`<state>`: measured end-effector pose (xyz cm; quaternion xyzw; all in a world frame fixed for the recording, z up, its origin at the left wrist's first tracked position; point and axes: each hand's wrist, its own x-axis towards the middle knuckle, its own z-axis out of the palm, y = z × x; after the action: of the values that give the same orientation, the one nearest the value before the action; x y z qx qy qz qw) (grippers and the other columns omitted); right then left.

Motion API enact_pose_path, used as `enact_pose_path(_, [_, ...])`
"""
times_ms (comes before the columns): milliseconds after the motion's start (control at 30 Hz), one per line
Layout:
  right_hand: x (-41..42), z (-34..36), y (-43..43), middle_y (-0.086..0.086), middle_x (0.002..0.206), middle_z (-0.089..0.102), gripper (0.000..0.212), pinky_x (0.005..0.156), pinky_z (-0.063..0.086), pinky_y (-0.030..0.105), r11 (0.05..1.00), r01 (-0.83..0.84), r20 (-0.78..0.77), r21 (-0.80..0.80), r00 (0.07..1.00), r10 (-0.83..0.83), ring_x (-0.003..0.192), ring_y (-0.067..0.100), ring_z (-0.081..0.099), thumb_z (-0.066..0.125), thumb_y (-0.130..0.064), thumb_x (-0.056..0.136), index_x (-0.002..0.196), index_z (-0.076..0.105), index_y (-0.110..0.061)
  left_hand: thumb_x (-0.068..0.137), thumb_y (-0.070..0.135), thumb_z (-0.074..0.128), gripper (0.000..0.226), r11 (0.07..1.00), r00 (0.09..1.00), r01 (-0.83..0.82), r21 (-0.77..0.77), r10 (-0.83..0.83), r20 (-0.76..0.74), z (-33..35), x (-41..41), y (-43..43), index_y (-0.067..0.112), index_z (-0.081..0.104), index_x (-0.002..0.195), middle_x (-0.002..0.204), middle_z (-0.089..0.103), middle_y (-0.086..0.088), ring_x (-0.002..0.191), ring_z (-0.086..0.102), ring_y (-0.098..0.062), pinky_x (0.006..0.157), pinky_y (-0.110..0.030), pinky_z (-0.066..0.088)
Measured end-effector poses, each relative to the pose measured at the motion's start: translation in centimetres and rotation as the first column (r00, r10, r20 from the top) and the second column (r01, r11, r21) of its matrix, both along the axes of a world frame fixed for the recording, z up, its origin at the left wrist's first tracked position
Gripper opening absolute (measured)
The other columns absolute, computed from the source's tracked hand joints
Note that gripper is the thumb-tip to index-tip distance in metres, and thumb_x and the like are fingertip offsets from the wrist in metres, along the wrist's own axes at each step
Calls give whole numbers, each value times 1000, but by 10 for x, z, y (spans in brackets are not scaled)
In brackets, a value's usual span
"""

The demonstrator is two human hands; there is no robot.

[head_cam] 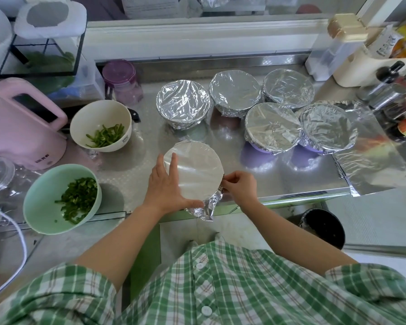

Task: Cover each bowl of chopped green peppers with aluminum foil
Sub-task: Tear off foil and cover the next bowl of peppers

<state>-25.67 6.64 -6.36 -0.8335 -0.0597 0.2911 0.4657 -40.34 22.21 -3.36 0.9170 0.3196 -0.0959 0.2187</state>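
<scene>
1. A person's left hand lies flat on the smooth top of a foil-topped bowl at the near edge of a steel worktop. The fingers are straight and spread, and the thumb rests at the rim nearest the body.
2. The right hand works at the bowl's right side. Its fingers are curled in and pinch the foil where it crumples down over the rim. A loose flap hangs past the worktop's edge.
3. Behind, five wrapped bowls stand close together in two rows: three at the back and two in front. The front pair touch.
4. Two bowls sit uncovered on the left. A white bowl holds green pepper strips, and a mint-green bowl nearer the person holds chopped green peppers.
5. A spare foil sheet lies flat at the worktop's right end, beside the wrapped bowls.
6. A pink kettle stands left of the white bowl, and a purple-lidded jar stands behind it.
</scene>
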Motion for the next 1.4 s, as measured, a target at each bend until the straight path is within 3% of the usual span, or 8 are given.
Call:
enact_pose_path(233, [-15, 1, 2, 14, 79, 74, 12, 67, 59, 28, 967, 207, -242, 145, 956, -168, 71, 24, 74, 68, 4, 79, 81, 74, -7, 38, 91, 66, 160, 999, 999, -36, -1, 36, 29, 0, 2, -5, 15, -10, 156, 159, -10, -24, 145, 11, -43, 119, -51, 16])
enact_pose_path(433, [-35, 6, -1, 5, 77, 70, 22, 68, 49, 33, 952, 134, -287, 276, 957, -52, 70, 18, 59, 63, -16, 76, 92, 76, -8, 41, 87, 72, 160, 996, 994, -90, -26, 91, 64, 1, 6, -11, 14, -12, 156, 158, -13, -23, 145, 7, -43, 119, -50, 14])
enact_pose_path(600, [-32, 14, -3, 7, 103, 74, 33, 79, 56, 28, 925, 38, -237, 377, 970, 57, 86, 16, 68, 52, 4, 90, 115, 69, -6, 41, 87, 70, 159, 992, 991, -108, -70, 114, 75, 2, 4, -16, 17, -16, 155, 158, -15, -22, 146, 2, -42, 119, -51, 15])
enact_pose_path(767, [-2, 13, 8, 5, 101, 67, 33, 69, 52, 18, 937, 86, -217, 338, 976, -12, 81, 8, 65, 53, 8, 91, 122, 55, -3, 37, 92, 67, 158, 986, 981, -135, -97, 147, 127, 0, -11, -16, 15, -5, 155, 151, 15, -18, 139, 22, -36, 114, -50, 31])
enact_pose_path(967, [5, 15, 6, 2, 82, 66, 26, 70, 46, 25, 951, -25, -184, 308, 979, 85, 76, 20, 53, 46, 8, 92, 102, 64, -8, 46, 87, 69, 158, 995, 989, -66, -75, 75, 126, -1, -4, -22, 9, -16, 155, 158, -29, -18, 148, -15, -38, 120, -52, 7])
enact_pose_path(1033, [4, 16, 1, 1, 86, 69, 39, 77, 47, 28, 930, -90, -171, 356, 972, 160, 81, 19, 58, 43, 13, 83, 98, 66, -14, 50, 84, 71, 155, 995, 989, -88, -55, 94, 111, -1, 0, -25, 8, -16, 154, 159, -26, -18, 148, -8, -41, 120, -52, 12])
enact_pose_path(1167, [3, 7, -8, 9, 114, 68, 52, 90, 54, 30, 924, -205, -104, 322, 963, 249, 103, 21, 66, 60, 1, 72, 124, 56, -5, 54, 83, 71, 152, 995, 991, -98, -15, 99, 92, -1, 1, -26, 7, -14, 154, 159, -22, -20, 147, -2, -43, 119, -52, 16])
enact_pose_path(1400, [6, 2, -5, 7, 98, 73, 35, 89, 57, 40, 967, -159, -29, 199, 985, 168, 93, 23, 70, 69, 9, 78, 106, 63, -11, 54, 84, 71, 151, 996, 993, -92, 12, 91, 81, -4, 2, -27, 6, -11, 155, 160, -19, -20, 146, 2, -44, 118, -52, 18])
